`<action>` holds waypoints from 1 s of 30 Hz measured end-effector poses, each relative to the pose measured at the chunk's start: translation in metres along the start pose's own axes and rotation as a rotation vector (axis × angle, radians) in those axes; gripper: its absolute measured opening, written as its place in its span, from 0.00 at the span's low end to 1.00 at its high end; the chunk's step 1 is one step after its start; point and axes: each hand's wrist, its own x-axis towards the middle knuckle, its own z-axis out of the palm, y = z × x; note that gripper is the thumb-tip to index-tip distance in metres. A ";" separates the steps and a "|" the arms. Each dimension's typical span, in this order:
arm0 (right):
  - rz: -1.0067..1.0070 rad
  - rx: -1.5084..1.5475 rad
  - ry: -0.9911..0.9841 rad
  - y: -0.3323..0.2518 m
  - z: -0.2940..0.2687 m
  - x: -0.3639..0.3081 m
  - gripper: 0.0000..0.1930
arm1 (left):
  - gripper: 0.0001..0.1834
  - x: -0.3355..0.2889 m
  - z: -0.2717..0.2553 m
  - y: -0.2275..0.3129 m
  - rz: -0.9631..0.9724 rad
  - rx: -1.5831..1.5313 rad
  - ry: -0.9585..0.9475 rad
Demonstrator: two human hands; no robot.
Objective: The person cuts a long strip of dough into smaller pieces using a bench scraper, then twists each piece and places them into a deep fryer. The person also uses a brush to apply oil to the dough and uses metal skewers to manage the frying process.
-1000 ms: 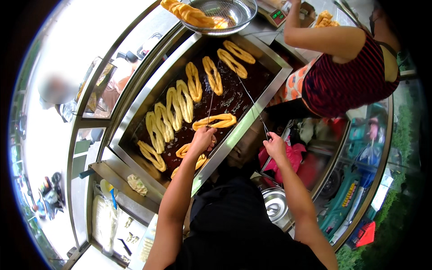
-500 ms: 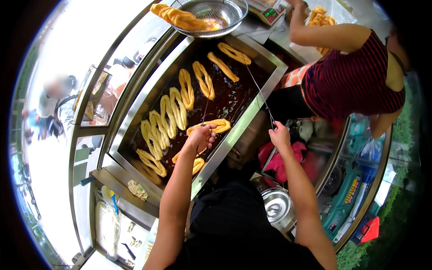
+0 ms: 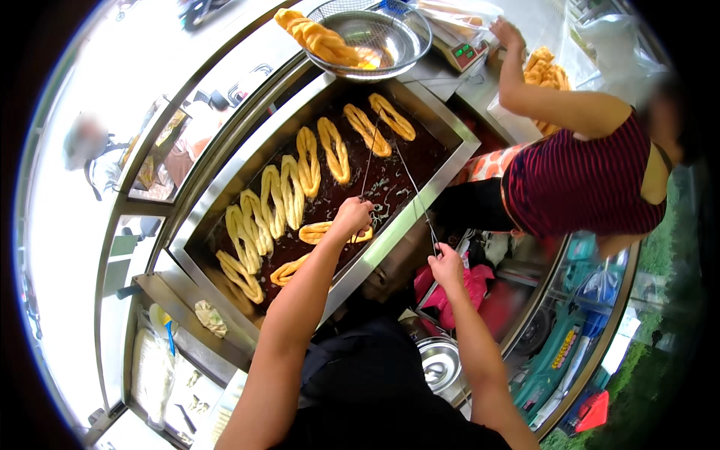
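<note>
Looped dough twists float in dark oil in a rectangular steel fryer, some golden, others paler toward the left. My left hand is closed round a thin metal rod, held over the oil. Its far end reaches the second dough twist from the right. My right hand, beyond the near rim, grips another long thin metal rod, which slants up and left to beside the rightmost dough twist. Part of a nearer twist is hidden by my left hand and forearm.
A wire strainer basket with browned dough sits at the far rim. A digital scale stands behind it. A co-worker in a striped top stands at the right, arm stretched over the counter. A lidded steel pot is below my right forearm.
The view has shifted. My left rod has moved right to the second twist from the right, which now lies flat instead of edge-on. My right rod's tip has come down and left.
</note>
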 end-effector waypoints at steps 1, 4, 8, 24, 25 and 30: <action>0.005 0.010 0.009 0.000 0.000 -0.007 0.19 | 0.13 0.007 0.000 0.002 -0.020 0.040 -0.039; 0.036 0.074 0.034 -0.001 -0.002 -0.019 0.20 | 0.17 0.022 0.003 0.011 -0.077 0.041 -0.089; 0.021 0.111 0.044 0.000 -0.006 -0.022 0.21 | 0.14 0.015 -0.006 0.005 -0.137 -0.491 -0.412; -0.104 0.044 -0.272 -0.051 0.026 -0.053 0.21 | 0.22 -0.184 -0.100 -0.145 0.056 0.557 0.440; -0.114 0.019 -0.272 -0.048 0.031 -0.053 0.21 | 0.23 -0.188 -0.098 -0.140 0.015 0.547 0.445; -0.173 -0.013 -0.253 -0.043 0.043 -0.056 0.21 | 0.20 -0.171 -0.102 -0.153 0.036 0.287 0.269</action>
